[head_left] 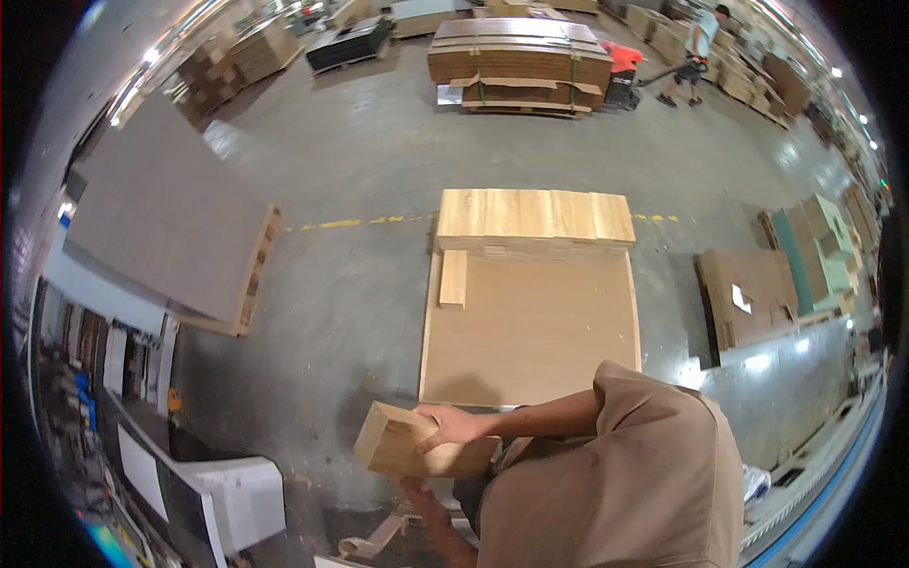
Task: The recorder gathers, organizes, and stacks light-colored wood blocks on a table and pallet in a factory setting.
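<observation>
Both hands are grasping one wooden block [398,452], held in the air over the floor [312,312], just off the near left corner of the low platform [540,331]. The right hand [450,428] lies across the upper side, thumb and fingers spread over the wood; the left hand [417,494] holds from the lower side, its fingers mostly hidden, so how far they wrap underneath cannot be told.

A good hold here depends on the two hands working against each other: the right one pressing evenly, the left one carrying the weight. The block looks heavy enough to roll if the lower hand slips, and if it is really several thin boards together, which is hard to tell, a loose squeeze could let them slide apart. The left end reaches out past both hands, so keeping them near the middle of its length should stop that end dipping. The other end sits close to the body, which likely steadies it.

Fingertips are best kept off the lower corners. A row of wooden pieces [535,216] runs along the platform's far edge, with a single piece [454,279] beside its left edge, touching or nearly touching the row.
</observation>
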`<control>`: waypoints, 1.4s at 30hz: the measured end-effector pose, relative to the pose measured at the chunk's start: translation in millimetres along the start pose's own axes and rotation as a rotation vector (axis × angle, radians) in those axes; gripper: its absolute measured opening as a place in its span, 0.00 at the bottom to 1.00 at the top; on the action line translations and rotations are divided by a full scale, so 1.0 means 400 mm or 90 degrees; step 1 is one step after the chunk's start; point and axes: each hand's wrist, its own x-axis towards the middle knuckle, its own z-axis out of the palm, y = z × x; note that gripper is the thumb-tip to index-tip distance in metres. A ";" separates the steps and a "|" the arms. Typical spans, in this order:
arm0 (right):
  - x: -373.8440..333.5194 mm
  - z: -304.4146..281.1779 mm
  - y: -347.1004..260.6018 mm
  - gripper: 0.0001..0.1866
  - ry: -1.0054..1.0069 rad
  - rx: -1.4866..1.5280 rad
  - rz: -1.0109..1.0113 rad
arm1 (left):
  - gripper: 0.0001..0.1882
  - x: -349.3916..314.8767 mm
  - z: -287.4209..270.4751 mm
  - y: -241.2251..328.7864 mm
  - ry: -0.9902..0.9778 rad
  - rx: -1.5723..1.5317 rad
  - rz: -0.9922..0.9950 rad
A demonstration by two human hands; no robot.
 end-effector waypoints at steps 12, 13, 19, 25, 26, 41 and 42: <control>0.256 -0.045 -0.144 0.40 0.181 0.358 0.110 | 0.42 0.503 -0.103 0.121 -0.192 -0.240 -0.140; 0.281 -0.060 -0.151 0.40 0.201 0.347 0.104 | 0.42 0.544 -0.107 0.115 -0.200 -0.245 -0.136; 0.383 -0.100 -0.152 0.41 0.269 0.359 0.115 | 0.47 0.717 -0.140 0.060 -0.307 -0.249 -0.177; 0.373 -0.150 -0.097 0.37 0.328 0.459 0.207 | 0.46 0.784 -0.078 0.038 -0.402 -0.201 -0.264; 0.371 -0.151 -0.078 0.38 0.353 0.457 0.224 | 0.45 0.791 -0.066 0.035 -0.414 -0.205 -0.266; 0.437 -0.399 0.279 0.40 0.556 0.679 0.382 | 0.36 0.864 0.162 -0.205 -0.412 -0.032 -0.477; 0.449 -0.423 0.293 0.40 0.558 0.706 0.371 | 0.35 0.870 0.187 -0.209 -0.358 -0.083 -0.511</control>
